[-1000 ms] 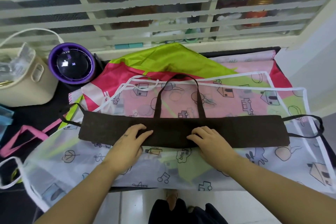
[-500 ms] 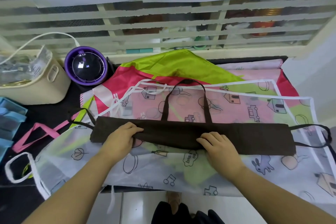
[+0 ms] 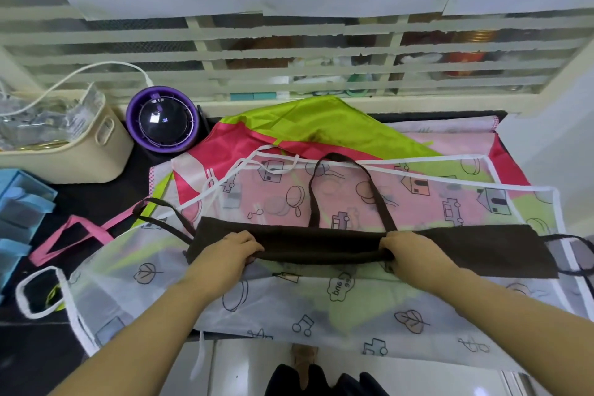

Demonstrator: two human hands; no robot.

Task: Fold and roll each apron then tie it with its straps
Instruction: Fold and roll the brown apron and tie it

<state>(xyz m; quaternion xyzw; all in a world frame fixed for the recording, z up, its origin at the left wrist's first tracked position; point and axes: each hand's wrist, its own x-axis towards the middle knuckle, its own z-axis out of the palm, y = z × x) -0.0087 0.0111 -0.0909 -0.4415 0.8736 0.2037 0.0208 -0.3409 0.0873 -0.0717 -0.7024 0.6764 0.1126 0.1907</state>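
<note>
The left hand (image 3: pixel 225 254) and the right hand (image 3: pixel 409 254) both curl their fingers round the near long edge of the dark brown apron (image 3: pixel 482 251), gripping it either side of the middle so that the cloth between them lifts into a thin roll. The brown apron lies as a long folded strip across the table, its neck loop (image 3: pixel 379 199) reaching away from the person and thin side ties (image 3: pixel 167 214) trailing off each end. It rests on a translucent printed apron (image 3: pixel 289 309) with white edging, which in turn covers a pink and green apron (image 3: pixel 321 128). A second ago both hands lay flat on the strip; now they pinch its edge and have moved wider apart. At the far left stand a purple round device (image 3: pixel 162 120), a cream basket (image 3: pixel 86 157) and a blue organizer (image 3: pixel 19 212), with a pink strap (image 3: pixel 74 230) on the black table (image 3: pixel 96 199) between them and the aprons. The translucent apron hangs over the table's near edge, the strip's right end nearly reaches the table's right side beside a white wall, and a window grille (image 3: pixel 289 51) closes the far side.
</note>
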